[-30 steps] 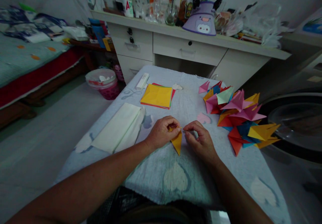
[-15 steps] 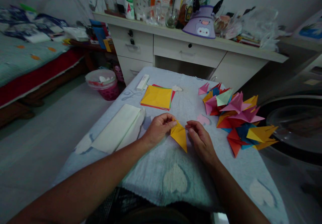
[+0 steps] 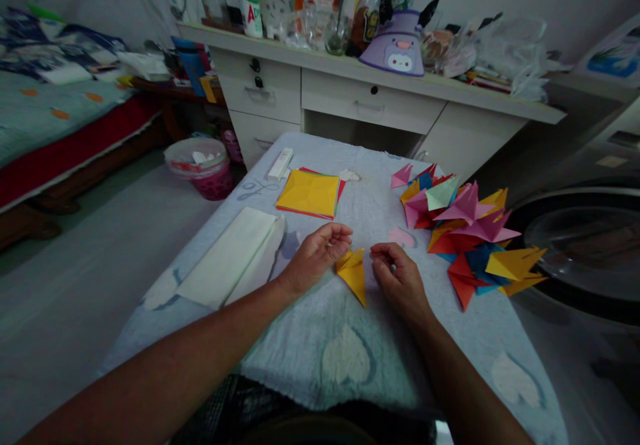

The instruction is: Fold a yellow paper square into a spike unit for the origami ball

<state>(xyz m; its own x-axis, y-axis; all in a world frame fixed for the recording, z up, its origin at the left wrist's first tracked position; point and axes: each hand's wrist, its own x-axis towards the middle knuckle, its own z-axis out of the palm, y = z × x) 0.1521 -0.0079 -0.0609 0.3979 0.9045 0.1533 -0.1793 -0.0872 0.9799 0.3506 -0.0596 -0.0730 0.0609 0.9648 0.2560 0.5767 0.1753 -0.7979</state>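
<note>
A folded yellow origami paper (image 3: 353, 276) lies on the cloth between my hands, its long point towards me and its layers slightly parted at the top. My left hand (image 3: 320, 252) is just above its upper left corner, thumb and fingers apart; whether the thumb still touches the paper I cannot tell. To the right, my right hand (image 3: 400, 275) rests with loosely curled fingers, holding nothing, a small gap from the paper. Beyond them sits a stack of square coloured paper (image 3: 307, 193), yellow on top. Several folded paper pieces (image 3: 470, 232) in many colours are heaped at the right.
A pale folded sheet (image 3: 227, 255) lies left on the cloth-covered table (image 3: 400, 372). Near the stack is a small white box (image 3: 281, 164). Behind stands a white desk (image 3: 373, 92) with jars and a purple visor (image 3: 395, 45). A pink bin (image 3: 213, 178) stands on the floor.
My left fingers have come off the top of the yellow paper and spread. The paper has turned slightly and its top layers stand apart. My right hand has barely moved.
</note>
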